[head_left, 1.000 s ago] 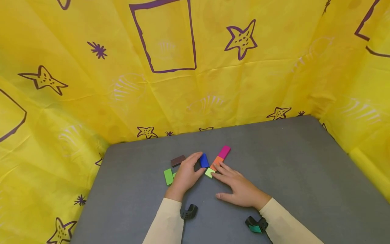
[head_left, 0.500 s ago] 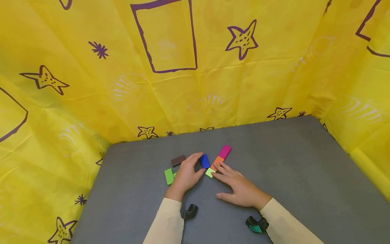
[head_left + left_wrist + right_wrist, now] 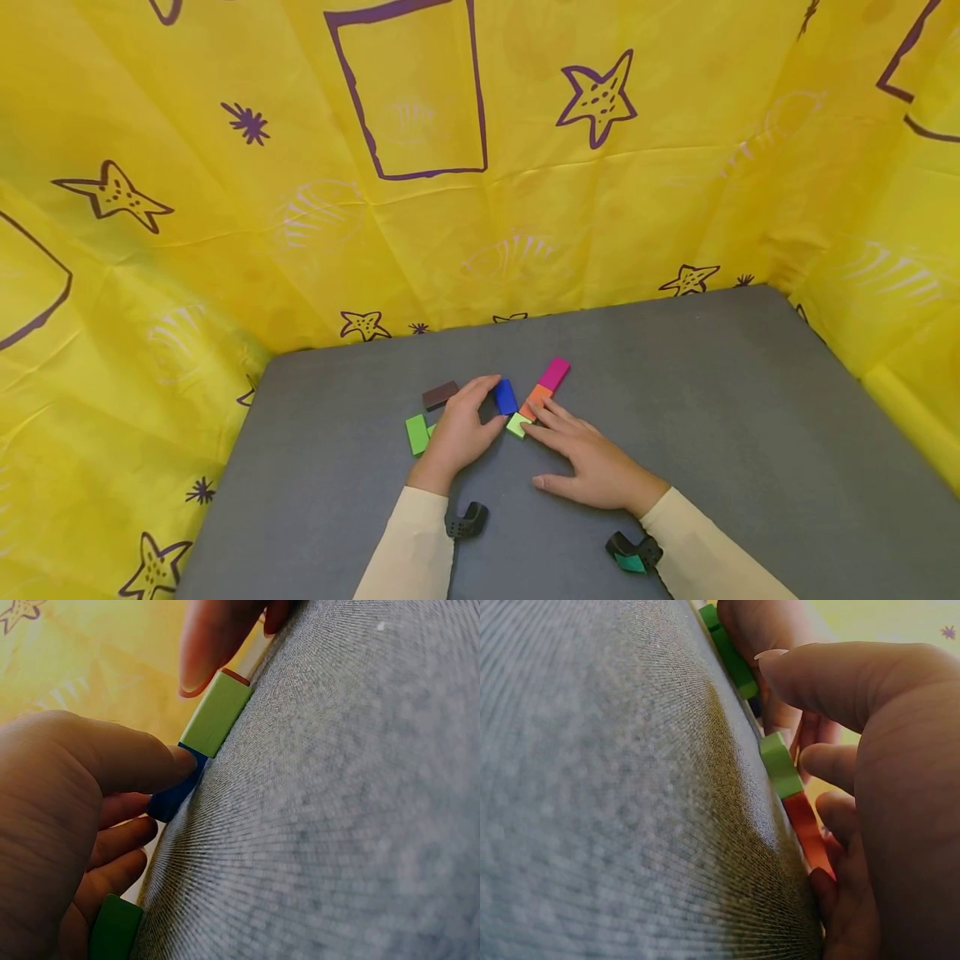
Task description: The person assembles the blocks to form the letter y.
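Observation:
My left hand (image 3: 461, 429) pinches a blue block (image 3: 506, 397) between thumb and fingers on the grey table; the left wrist view has the thumb at the blue block's (image 3: 176, 796) near end. That end meets the corner of a small light green block (image 3: 517, 425). My right hand (image 3: 592, 467) has its fingers extended, tips on the light green block and on an orange block (image 3: 535, 400) behind it. A magenta block (image 3: 555, 374) continues this slanting row. In the right wrist view the right fingertips lie along the light green (image 3: 780, 765) and orange (image 3: 808, 829) blocks.
Left of my left hand lie a dark brown block (image 3: 440, 396) and a green block (image 3: 417, 435). Another green piece (image 3: 431, 430) is partly hidden behind that hand. A yellow patterned cloth (image 3: 420, 250) hangs along the back and sides of the grey table (image 3: 720, 400).
Both hands and the blocks keep practically the same places; the whole head view has shifted very slightly.

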Available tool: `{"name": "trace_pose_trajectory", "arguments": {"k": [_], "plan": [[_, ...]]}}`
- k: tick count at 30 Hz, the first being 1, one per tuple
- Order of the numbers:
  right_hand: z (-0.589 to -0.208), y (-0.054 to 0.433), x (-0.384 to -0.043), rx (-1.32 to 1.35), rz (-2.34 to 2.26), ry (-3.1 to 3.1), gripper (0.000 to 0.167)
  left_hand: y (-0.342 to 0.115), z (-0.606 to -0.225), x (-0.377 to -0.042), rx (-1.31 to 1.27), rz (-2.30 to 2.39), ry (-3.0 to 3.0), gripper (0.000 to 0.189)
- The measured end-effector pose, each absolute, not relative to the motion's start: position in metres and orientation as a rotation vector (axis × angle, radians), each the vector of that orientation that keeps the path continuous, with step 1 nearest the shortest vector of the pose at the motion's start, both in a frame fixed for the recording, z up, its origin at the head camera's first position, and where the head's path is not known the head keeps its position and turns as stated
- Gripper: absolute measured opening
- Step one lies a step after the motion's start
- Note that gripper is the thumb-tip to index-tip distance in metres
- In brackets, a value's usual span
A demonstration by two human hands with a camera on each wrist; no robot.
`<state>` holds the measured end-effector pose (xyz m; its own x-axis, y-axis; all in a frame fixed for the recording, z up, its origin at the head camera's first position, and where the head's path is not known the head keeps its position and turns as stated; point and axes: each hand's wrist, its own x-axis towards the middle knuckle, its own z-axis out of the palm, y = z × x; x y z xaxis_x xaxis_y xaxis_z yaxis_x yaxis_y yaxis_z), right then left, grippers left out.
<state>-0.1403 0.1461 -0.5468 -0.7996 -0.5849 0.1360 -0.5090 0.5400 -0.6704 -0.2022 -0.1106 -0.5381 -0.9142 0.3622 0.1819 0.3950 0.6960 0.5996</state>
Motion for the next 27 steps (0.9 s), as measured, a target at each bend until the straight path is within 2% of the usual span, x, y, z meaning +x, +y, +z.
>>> {"name": "trace_pose_trajectory", "arguments": {"k": [12,20,27], "plan": [[-0.550,0.143,-0.143,-0.972,-1.112,2.724,0.082,-0.114,-0.536,-0.202,-0.688,-1.097,-2.802,0.060],[-0.552,0.139,-0.147,-0.991,-1.028,2.796,0.085,-0.121,-0.533,-0.203,-0.648,-1.408,-2.559,0.053],[-0.553,0.140,-0.146,-0.994,-0.984,2.807,0.088,-0.130,-0.533,-0.207,-0.727,-1.666,-2.308,0.060]]}}
